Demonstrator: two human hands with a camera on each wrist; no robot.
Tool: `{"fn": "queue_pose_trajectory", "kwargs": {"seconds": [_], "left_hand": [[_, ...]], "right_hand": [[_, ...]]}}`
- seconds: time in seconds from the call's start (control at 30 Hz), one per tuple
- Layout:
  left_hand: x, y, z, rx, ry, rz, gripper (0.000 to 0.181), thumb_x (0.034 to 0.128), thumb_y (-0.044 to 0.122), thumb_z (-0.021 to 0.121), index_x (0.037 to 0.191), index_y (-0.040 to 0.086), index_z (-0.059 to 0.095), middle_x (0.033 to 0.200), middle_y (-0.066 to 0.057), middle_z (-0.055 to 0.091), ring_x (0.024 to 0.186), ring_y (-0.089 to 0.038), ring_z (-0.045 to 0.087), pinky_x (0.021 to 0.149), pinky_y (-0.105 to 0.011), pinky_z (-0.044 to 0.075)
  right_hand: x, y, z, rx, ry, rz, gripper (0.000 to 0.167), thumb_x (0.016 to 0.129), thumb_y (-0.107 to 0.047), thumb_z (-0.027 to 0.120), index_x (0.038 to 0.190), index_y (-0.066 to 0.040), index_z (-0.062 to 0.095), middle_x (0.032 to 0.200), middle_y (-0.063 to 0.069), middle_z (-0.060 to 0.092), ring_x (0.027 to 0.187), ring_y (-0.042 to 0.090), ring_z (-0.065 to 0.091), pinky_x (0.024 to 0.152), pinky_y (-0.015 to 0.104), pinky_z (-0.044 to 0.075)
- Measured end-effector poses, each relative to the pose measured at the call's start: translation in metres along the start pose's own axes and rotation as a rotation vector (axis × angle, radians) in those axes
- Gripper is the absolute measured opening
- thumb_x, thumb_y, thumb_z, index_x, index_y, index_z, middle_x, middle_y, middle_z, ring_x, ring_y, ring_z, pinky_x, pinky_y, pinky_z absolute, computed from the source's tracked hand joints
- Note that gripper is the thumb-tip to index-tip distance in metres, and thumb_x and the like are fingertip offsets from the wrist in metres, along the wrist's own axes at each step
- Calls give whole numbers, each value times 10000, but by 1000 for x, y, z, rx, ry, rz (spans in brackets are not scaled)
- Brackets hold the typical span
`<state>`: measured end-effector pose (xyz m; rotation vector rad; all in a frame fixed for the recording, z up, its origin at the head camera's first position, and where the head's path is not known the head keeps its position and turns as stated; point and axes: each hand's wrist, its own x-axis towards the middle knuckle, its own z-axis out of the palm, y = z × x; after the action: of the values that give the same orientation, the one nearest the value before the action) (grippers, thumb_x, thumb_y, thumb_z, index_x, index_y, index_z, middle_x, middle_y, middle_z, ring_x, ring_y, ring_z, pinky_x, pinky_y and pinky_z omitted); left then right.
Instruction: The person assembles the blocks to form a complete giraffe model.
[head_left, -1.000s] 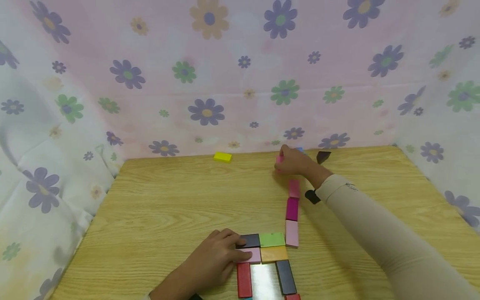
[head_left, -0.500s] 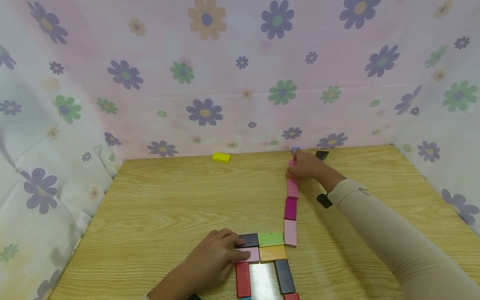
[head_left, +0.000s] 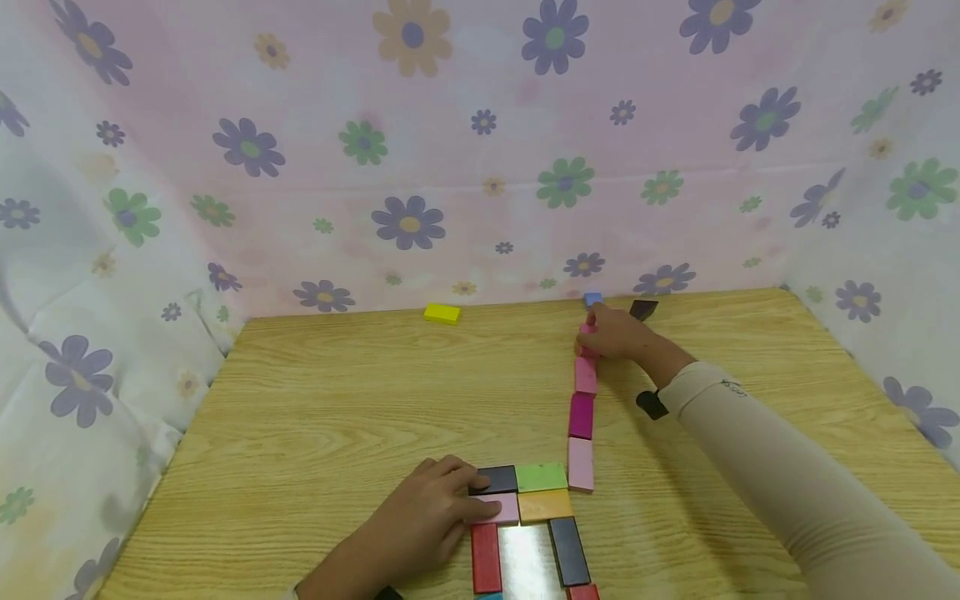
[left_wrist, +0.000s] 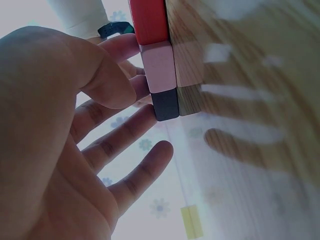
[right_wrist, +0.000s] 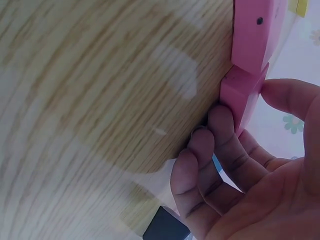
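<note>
My right hand (head_left: 621,333) pinches a pink block (head_left: 587,343) at the far end of a row on the wooden table. In the right wrist view its thumb and fingertips hold that block's sides, end to end with another pink block (right_wrist: 255,30). Nearer along the row lie a pink block (head_left: 585,376), a magenta block (head_left: 581,416) and a pale pink block (head_left: 581,464). My left hand (head_left: 423,517) rests its fingers, loosely spread, against a black block (head_left: 498,479) and a pale pink block (head_left: 507,508) at the near cluster's left edge.
The near cluster also has green (head_left: 542,477), orange (head_left: 545,505), red (head_left: 486,558) and dark grey (head_left: 570,552) blocks. By the back edge lie a yellow block (head_left: 442,313), a blue block (head_left: 592,300) and a dark angular piece (head_left: 643,309). Flowered cloth (head_left: 420,167) hangs behind.
My right hand carried the pink block slightly right and set it at the row's far end, still gripping it. The left hand stayed in place.
</note>
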<state>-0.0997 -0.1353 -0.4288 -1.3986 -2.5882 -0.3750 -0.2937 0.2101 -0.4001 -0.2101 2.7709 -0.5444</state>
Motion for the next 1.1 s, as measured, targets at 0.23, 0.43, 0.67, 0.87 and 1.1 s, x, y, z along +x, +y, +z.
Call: {"fn": "queue_pose_trajectory", "kwargs": {"seconds": [0.23, 0.43, 0.67, 0.87, 1.1], "left_hand": [[0, 0, 0, 3, -2, -6, 272, 937, 172, 653, 1124, 337, 762, 1180, 70, 680, 1091, -114, 594, 857, -332, 497], [0, -1, -1, -1, -3, -8, 283, 929, 158, 653, 1122, 335, 762, 1175, 69, 678, 1090, -114, 592, 854, -327, 495], [-1, -1, 0, 1, 0, -2, 292, 916, 147, 660, 1118, 332, 764, 1177, 66, 680, 1095, -117, 593, 850, -326, 494], [-1, -1, 0, -6, -4, -5, 292, 916, 149, 661, 1120, 331, 763, 1185, 69, 678, 1096, -118, 592, 863, -329, 497], [0, 0, -1, -4, 7, 3, 293, 909, 141, 664, 1106, 333, 766, 1171, 70, 680, 1084, -115, 596, 861, -322, 499]], "right_hand": [[1, -1, 2, -1, 9, -9, 463, 965, -305, 500, 1259, 51, 469, 784, 58, 489, 729, 212, 476, 712, 362, 414], [3, 2, 4, 4, 17, -13, 456, 961, -317, 511, 1241, 41, 473, 702, 9, 425, 664, 177, 419, 669, 337, 388], [4, 2, 4, 19, 11, -14, 463, 961, -327, 501, 1243, 38, 469, 684, -3, 417, 644, 166, 401, 653, 329, 380], [0, 2, -3, 45, 56, -7, 484, 992, -328, 461, 1295, 48, 443, 775, 63, 503, 700, 208, 475, 684, 354, 408], [3, 8, -10, 32, 191, -84, 385, 1028, -190, 449, 1301, 74, 516, 1036, 233, 603, 862, 331, 606, 738, 435, 499]]}}
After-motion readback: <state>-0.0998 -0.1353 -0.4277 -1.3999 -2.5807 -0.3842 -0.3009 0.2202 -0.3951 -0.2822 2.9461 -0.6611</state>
